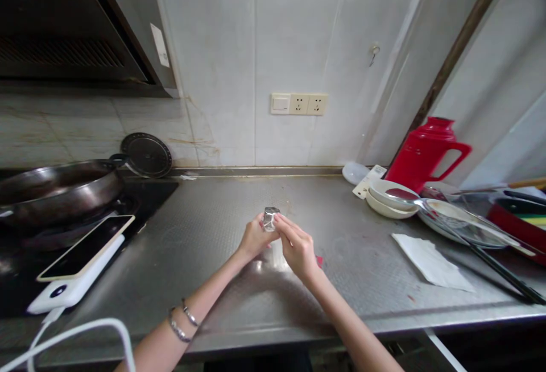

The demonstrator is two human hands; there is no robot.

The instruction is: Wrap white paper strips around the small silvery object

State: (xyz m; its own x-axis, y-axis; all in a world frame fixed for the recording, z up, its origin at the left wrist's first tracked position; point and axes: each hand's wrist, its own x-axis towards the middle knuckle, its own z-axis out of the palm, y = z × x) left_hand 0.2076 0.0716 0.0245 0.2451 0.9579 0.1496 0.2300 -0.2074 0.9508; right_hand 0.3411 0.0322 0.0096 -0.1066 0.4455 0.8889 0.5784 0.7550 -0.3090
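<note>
L hand (255, 238) grips small silvery obj. (270, 219) — R hand (297, 246) pinches its edge, fingers toward 10 o'clock; obj.'s long axis unclear, too small to tell.

Your left hand (254, 238) and right hand (297, 245) hold a small silvery foil-like item (271, 219) over the metal countertop (205, 247). A pan (63, 190) sits at the left, a phone (87, 248) near it; a red thermos (422, 153) stands at the right, beside stacked bowls (393, 198).
</note>
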